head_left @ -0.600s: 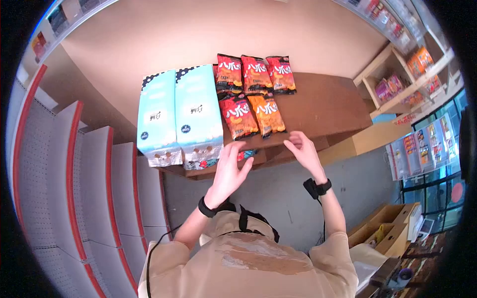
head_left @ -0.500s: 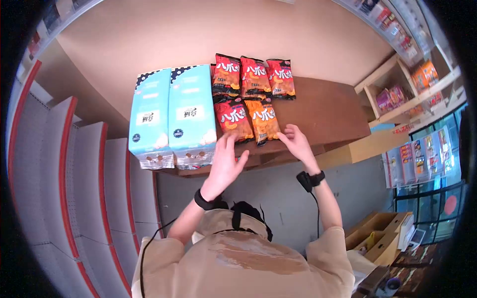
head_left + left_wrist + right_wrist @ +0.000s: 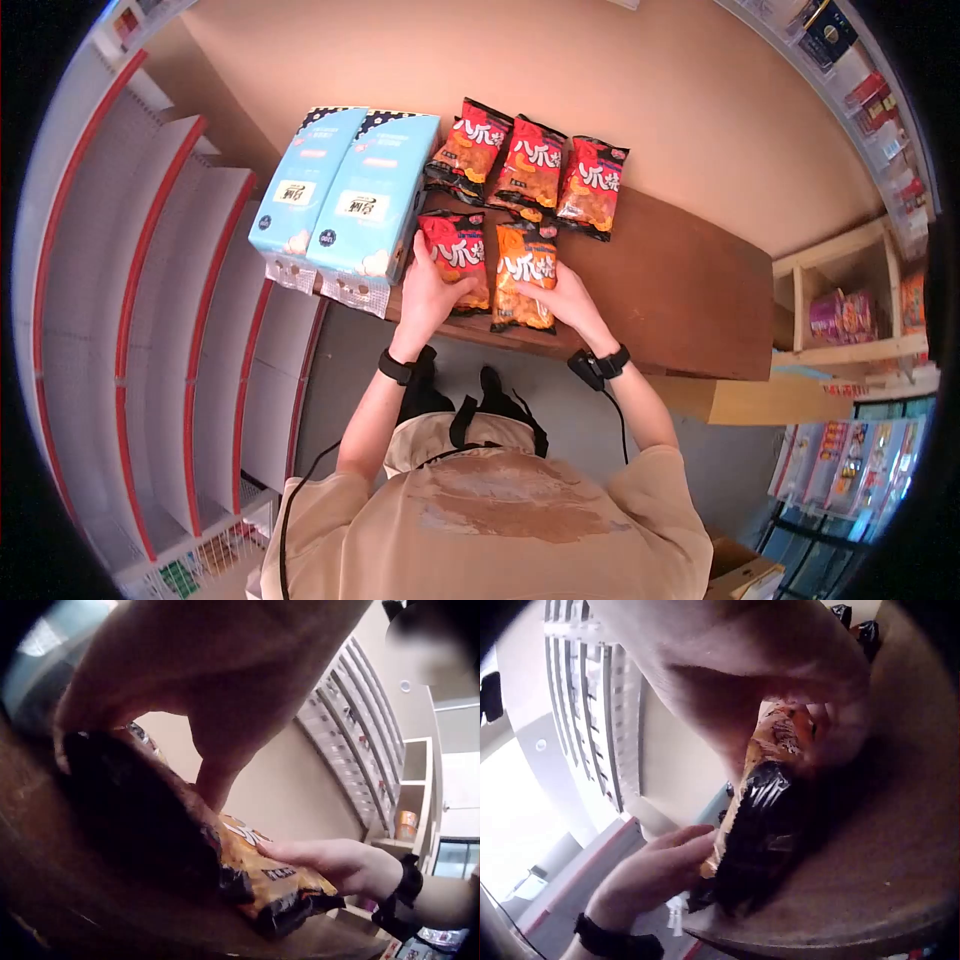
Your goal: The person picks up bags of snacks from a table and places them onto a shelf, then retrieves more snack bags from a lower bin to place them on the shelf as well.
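At the front of the brown shelf top lie two snack bags, a red one [image 3: 466,248] and an orange one [image 3: 525,272] to its right. My left hand [image 3: 427,302] grips the red bag from its left side, thumb across its front. The orange bag is held by my right hand [image 3: 574,302], with the thumb on its printed face and the fingers at its right edge. In the right wrist view my right fingers [image 3: 829,731] wrap the side of the orange bag [image 3: 761,750]. Behind these, three red bags [image 3: 533,165] stand in a row.
Two tall light-blue packages [image 3: 370,190] stand close on the left, their crinkled silver ends toward me. The brown shelf top [image 3: 680,290] extends to the right, toward a wooden rack [image 3: 845,290] with snacks. Grey shelves with red edges [image 3: 215,280] line the left side.
Both hands have moved forward from the shelf's front edge onto the two front bags and taken hold of them. The red and orange bags now stand further apart. The head view has turned.
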### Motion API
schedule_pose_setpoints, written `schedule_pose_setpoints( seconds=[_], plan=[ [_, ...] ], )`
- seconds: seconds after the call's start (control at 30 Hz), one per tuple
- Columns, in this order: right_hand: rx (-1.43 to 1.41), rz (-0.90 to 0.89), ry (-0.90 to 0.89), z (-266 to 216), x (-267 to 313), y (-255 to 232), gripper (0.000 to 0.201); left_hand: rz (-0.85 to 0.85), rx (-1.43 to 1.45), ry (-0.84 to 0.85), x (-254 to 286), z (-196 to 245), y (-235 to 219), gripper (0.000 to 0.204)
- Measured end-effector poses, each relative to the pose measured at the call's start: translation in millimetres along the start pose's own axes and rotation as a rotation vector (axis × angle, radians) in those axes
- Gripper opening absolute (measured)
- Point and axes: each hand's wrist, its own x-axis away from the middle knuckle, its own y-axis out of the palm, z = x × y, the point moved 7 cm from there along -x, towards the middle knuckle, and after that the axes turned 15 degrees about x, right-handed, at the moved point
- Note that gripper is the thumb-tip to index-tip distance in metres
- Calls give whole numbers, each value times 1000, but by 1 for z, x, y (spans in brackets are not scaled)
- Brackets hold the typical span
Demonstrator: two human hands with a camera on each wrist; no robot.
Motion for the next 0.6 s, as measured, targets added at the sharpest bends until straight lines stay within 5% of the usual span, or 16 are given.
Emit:
schedule_pose_setpoints(
  seconds=[0.1,0.3,0.43,0.6],
  plan=[
    [-133,-133,-54,4,19,-1,51,38,76,-92,16,7,6,108],
    [-158,-64,-110,10,50,-5,51,9,295,-7,50,4,17,92],
    [-183,-21,-174,-9,74,-8,52,-22,335,11,89,1,-8,73],
    [-253,-168,-114,-24,107,19,38,1,485,-138,172,-36,-62,74]
  ],
)
